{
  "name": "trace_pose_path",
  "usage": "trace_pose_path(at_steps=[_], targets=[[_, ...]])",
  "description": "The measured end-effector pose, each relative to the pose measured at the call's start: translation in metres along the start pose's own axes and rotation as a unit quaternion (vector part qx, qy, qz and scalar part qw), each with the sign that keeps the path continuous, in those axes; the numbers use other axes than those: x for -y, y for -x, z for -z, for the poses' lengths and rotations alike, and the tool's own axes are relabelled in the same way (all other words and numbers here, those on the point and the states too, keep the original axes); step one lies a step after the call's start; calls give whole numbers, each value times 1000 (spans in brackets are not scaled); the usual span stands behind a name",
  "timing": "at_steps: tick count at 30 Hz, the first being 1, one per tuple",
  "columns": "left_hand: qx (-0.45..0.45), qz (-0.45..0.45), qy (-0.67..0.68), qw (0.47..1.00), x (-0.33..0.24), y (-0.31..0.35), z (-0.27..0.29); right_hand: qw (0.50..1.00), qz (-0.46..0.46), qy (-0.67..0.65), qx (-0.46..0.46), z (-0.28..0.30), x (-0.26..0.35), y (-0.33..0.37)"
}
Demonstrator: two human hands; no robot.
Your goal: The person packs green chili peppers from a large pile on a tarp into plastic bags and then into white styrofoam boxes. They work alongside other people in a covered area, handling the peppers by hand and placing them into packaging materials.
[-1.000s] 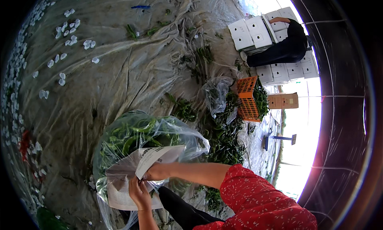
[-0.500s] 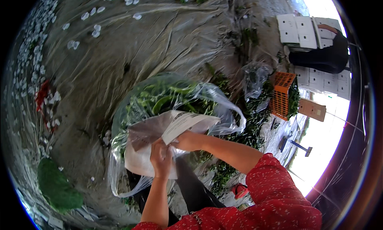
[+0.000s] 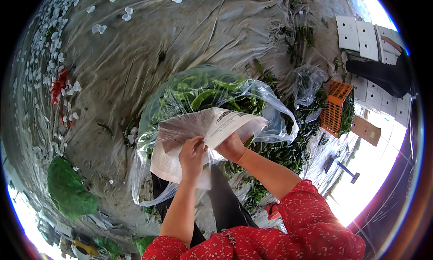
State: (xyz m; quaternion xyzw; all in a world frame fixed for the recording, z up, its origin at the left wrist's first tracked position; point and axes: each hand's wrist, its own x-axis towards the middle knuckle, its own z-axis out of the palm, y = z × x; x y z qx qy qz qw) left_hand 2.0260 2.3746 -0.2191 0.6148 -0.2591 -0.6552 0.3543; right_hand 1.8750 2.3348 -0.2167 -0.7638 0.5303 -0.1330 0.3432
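A clear plastic bag (image 3: 151,111) full of long green vegetables that look like peppers (image 3: 203,98) stands in front of my legs. A sheet of newspaper (image 3: 173,158) lies over the near side of its mouth, and its right part is folded up. My left hand (image 3: 191,157) pinches the sheet near its middle, thumb and fingers together. Close beside it, my right hand (image 3: 231,147) is curled under the raised flap and grips the paper; its fingertips are hidden there. One bag handle (image 3: 288,120) stands up at the right, and another loop hangs near my left knee.
Loose green peppers (image 3: 284,154) lie on the plastic-covered ground at the right. Beyond them are an orange crate (image 3: 333,109), a cardboard box (image 3: 366,130) and stacked white boxes (image 3: 356,37) with a person beside them. A green bundle (image 3: 70,188) and red strands (image 3: 58,85) lie left.
My right hand has slid under the raised paper flap, which now opens wider to the right. My left hand stays pinched on the sheet. The whole view has shifted slightly.
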Motion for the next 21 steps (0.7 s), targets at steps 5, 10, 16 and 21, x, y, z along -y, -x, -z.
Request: trace_pose_path(at_steps=[5,10,16,21], targets=[[-24,-98,-285,953,-8,-8,7,997,-49,-62,-14,-20,-20,24],[18,-152,-425,892,-27,-15,11,907,-210,-362,-44,-19,-41,45],[13,-304,-466,831,-44,-22,24,823,-374,-422,66,20,-8,-6],[32,-287,-455,842,-23,-15,35,512,-353,-762,-182,11,-37,-29]])
